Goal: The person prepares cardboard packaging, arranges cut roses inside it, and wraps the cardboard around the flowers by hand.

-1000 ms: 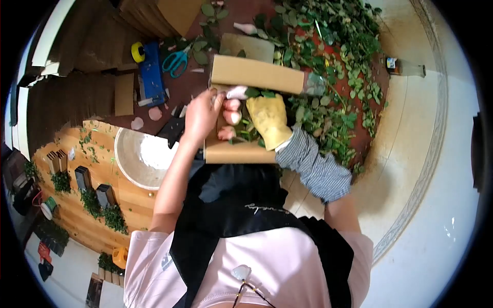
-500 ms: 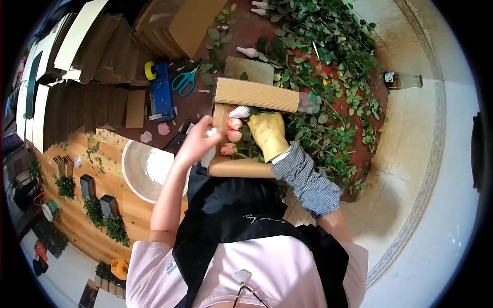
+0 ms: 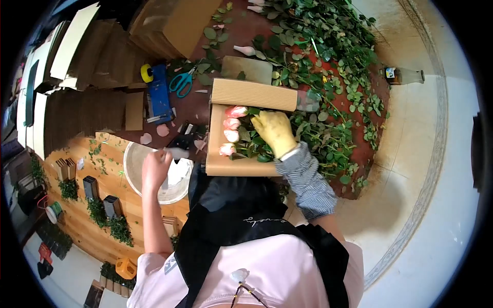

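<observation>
Crosswise, the pink roses (image 3: pixel 231 136) lie in the cardboard wrap (image 3: pixel 217 119), leafy stems (image 3: pixel 249 150) rightward under the nearer right hand (image 3: pixel 275 132), its grip unclear; the left hand (image 3: pixel 155 166) pinches a pale blurred thing (image 3: pixel 177 153), left of the wrap

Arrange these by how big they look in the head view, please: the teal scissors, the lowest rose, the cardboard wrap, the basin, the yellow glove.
1. Cardboard wrap
2. Basin, although partly covered
3. Yellow glove
4. Teal scissors
5. Lowest rose

Real sizes may differ; nearness to the camera matters.
</observation>
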A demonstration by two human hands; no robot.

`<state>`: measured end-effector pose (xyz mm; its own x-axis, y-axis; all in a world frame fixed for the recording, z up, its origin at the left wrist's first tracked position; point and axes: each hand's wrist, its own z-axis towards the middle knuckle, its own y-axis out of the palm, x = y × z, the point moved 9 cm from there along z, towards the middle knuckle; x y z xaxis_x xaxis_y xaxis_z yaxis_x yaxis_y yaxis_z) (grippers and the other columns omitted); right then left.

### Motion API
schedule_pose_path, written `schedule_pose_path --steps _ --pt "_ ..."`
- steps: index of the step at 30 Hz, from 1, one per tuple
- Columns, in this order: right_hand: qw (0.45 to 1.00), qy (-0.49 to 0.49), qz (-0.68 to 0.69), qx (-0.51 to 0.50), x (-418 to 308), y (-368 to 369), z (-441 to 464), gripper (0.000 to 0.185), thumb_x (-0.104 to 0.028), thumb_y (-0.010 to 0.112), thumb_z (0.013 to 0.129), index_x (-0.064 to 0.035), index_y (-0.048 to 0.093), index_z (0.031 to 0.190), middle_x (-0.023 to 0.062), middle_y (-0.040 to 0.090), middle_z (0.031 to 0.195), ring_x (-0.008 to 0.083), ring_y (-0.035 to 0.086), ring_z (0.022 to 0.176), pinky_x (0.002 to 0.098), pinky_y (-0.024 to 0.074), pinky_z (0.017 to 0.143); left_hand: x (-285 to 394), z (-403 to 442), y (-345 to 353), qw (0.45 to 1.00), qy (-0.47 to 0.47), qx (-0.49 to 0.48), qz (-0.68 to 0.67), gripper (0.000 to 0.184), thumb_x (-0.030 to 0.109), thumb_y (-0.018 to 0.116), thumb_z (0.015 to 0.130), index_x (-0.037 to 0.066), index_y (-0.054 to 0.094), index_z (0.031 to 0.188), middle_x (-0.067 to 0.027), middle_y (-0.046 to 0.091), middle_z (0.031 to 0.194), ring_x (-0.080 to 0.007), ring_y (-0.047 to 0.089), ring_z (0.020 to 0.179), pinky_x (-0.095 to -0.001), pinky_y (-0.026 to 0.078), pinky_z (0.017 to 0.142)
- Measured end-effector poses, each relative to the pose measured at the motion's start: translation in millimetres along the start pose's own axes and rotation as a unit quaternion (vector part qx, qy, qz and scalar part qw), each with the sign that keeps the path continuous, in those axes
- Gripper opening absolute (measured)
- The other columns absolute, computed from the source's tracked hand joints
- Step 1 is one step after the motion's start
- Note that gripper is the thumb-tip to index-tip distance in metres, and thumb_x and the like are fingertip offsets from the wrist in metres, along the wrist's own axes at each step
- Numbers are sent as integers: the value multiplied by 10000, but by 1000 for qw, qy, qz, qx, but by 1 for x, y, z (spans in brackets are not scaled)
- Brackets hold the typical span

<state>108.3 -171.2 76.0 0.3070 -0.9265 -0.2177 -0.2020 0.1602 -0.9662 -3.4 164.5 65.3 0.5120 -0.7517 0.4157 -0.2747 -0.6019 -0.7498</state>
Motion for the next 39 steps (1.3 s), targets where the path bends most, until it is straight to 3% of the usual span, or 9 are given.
schedule_pose_path --steps 2,5,7,9,14,20,29,36,39 --pt "991 -47 122 23 -6 -23 -13 200 -241 695 890 -80 707 1008 153 666 745 326 656 684 448 522 645 -85 0 15 998 51 1 30 564 326 778 835 -35 603 1232 -307 632 1113 -432 621 1084 -472 504 878" --pt "979 -45 190 -50 -34 -62 -26 335 -194 701 884 -136 666 1212 141 652 746 323 641 702 433 520 677 -82 -9 -20 988 28 146 52 625 341 794 841 -46 567 1276 -255 642 1085 -438 624 1052 -476 513 883" --pt "969 -89 230 -15 -52 -67 -29 283 -189 711 869 -133 689 1145 132 676 768 318 656 709 439 528 675 -16 -3 -9 965 0 60 -255 400 254 751 890 -32 655 1152 -200 687 1028 -296 682 862 -399 546 806" --pt "978 -82 184 -44 -60 -43 -27 196 -224 703 871 -124 705 1040 119 703 802 314 676 735 437 537 671 55 8 21 963 131 -10 -236 357 233 779 861 -19 681 1094 -153 702 928 -194 677 815 -328 542 749" --pt "974 -72 -44 -209 -64 29 -17 250 -324 659 881 -79 695 908 99 725 768 264 712 722 415 549 678 146 13 81 955 268 -127 -23 542 284 873 714 -18 647 1104 -135 695 979 -276 702 876 -353 556 782" --pt "965 -159 -144 -152 -80 20 -19 130 -190 573 878 -116 676 908 69 713 722 243 712 716 376 526 618 127 23 101 931 197 -213 -220 565 156 866 719 -18 586 1178 -137 693 956 -259 707 861 -350 560 777" --pt "968 -61 30 -241 -67 34 -24 274 -185 487 988 -41 710 1053 121 719 772 283 706 711 409 554 616 155 -4 36 937 333 23 -107 213 105 791 777 31 686 947 -99 618 886 -283 647 779 -389 543 692" --pt "981 -172 35 -87 -72 1 -28 201 -230 564 910 -118 702 816 61 712 702 251 718 694 398 555 588 182 -20 61 848 526 -47 56 302 181 806 696 72 678 947 -66 581 1025 -268 578 955 -403 488 824" --pt "998 -64 13 -19 -54 -23 -16 201 -269 588 897 -129 677 784 57 697 682 249 700 661 414 539 591 182 -22 62 835 546 -50 41 308 194 802 707 84 668 961 -52 601 1127 -270 573 969 -395 474 847"
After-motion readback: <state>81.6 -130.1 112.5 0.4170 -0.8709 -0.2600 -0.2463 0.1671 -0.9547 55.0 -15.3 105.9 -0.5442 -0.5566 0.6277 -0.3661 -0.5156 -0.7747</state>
